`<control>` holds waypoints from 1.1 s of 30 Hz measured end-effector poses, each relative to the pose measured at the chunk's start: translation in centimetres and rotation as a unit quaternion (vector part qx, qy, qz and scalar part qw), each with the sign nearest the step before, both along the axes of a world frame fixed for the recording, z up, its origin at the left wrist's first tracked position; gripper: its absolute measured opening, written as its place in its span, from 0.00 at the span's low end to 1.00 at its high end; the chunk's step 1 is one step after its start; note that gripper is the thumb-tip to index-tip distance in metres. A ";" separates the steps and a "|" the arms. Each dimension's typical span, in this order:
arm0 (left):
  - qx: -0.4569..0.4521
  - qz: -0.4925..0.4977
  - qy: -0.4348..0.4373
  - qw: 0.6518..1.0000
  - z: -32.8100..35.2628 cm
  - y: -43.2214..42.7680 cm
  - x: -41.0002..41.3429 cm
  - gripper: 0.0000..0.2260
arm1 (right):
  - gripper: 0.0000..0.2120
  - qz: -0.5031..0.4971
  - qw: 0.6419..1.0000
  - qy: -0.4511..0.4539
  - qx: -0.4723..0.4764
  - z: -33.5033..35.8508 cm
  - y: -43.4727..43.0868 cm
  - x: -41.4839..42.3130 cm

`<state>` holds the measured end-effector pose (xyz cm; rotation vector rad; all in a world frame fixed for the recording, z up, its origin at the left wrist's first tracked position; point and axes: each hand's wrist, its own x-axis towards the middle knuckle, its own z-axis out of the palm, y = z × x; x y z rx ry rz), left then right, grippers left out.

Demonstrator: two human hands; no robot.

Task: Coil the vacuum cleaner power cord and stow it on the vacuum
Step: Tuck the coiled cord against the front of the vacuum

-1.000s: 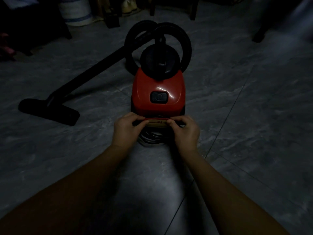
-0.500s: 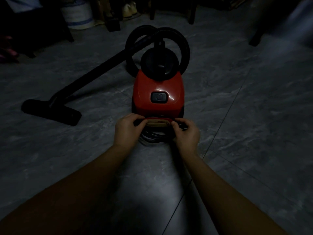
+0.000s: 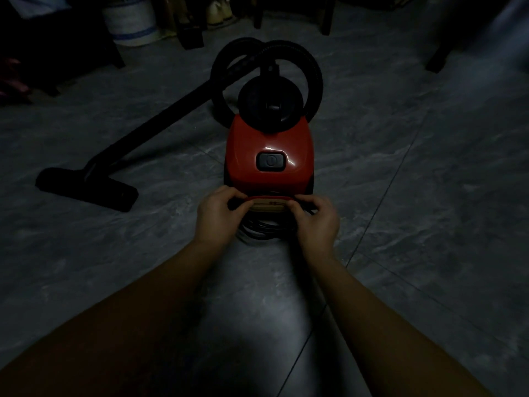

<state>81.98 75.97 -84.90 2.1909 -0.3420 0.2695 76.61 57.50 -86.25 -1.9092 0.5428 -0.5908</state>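
Dim room, grey marbled tile floor [image 3: 429, 196]. Red plastic canister vacuum cleaner [image 3: 269, 144] sits on the floor straight ahead, rear end toward me, dark rectangular power button [image 3: 270, 161] on top.

My left hand [image 3: 219, 216] is at the near left corner of the vacuum, fingers curled, thumb and forefinger pinched on a black strand of the power cord [image 3: 267, 232] where it meets the rear edge. My right hand [image 3: 316, 222] is at the near right corner, fingers likewise curled and pinching the cord strand there. Between the two hands a pale tan bar [image 3: 269, 207] shows at the vacuum's rear edge, just under a thin red lip.

The black power cord lies in several loops below that bar, bunched against the vacuum's back and down near the floor, between my wrists. Whether the loops hang on a hook or rest on the tile I cannot tell; too dark.

Black ribbed hose [image 3: 300, 61] arcs in a ring behind the body. Black rigid wand [image 3: 160, 124] runs off to the left, ending in a flat black floor nozzle [image 3: 86, 189] lying on the tile, well apart from my hands.

Far edge: white bucket with blue band [image 3: 130, 22], dark furniture legs.
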 end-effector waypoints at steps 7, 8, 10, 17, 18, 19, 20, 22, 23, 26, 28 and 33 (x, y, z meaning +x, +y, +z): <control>0.020 -0.001 -0.005 1.000 0.3 -0.2 -0.2 0.06 | 0.08 -0.005 1.000 0.016 -0.026 0.0 -0.1 0.2; 0.024 -0.001 -0.008 1.000 0.3 -0.1 -0.4 0.06 | 0.08 -0.004 1.000 0.017 -0.026 0.0 0.0 0.2; 0.032 -0.013 -0.015 0.999 0.2 0.0 -0.8 0.07 | 0.07 -0.005 1.000 0.015 -0.021 0.2 0.3 -0.1; 0.108 -0.044 -0.033 0.993 0.1 0.9 -1.5 0.13 | 0.14 0.034 0.997 0.015 -0.066 0.5 0.9 -1.8; 0.125 -0.046 -0.042 0.990 0.0 1.0 -1.7 0.14 | 0.16 0.043 0.995 0.015 -0.084 0.3 0.8 -1.9; 0.139 -0.045 -0.048 0.988 0.0 1.0 -1.8 0.15 | 0.17 0.052 0.993 0.019 -0.101 0.2 0.8 -2.0; 0.150 -0.046 -0.047 0.986 0.0 1.1 -1.9 0.16 | 0.18 0.062 0.991 0.023 -0.114 -0.1 0.7 -2.0; 0.164 -0.045 -0.048 0.984 0.0 1.2 -2.3 0.18 | 0.21 0.079 0.986 0.038 -0.139 -0.5 0.6 -2.2; 0.170 -0.046 -0.046 0.983 -0.1 1.1 -2.6 0.19 | 0.22 0.088 0.984 0.046 -0.146 -0.6 0.6 -2.4; 0.199 -0.051 -0.039 0.978 -0.5 0.9 -3.5 0.23 | 0.25 0.113 0.975 0.059 -0.180 -0.9 0.5 -3.1; 0.230 -0.054 -0.026 0.971 -0.7 1.0 -3.7 0.27 | 0.26 0.131 0.966 0.077 -0.209 -1.0 0.3 -3.4; 0.294 -0.078 -0.006 0.953 0.0 1.4 -3.7 0.32 | 0.27 0.158 0.946 0.121 -0.255 0.0 -0.1 -4.1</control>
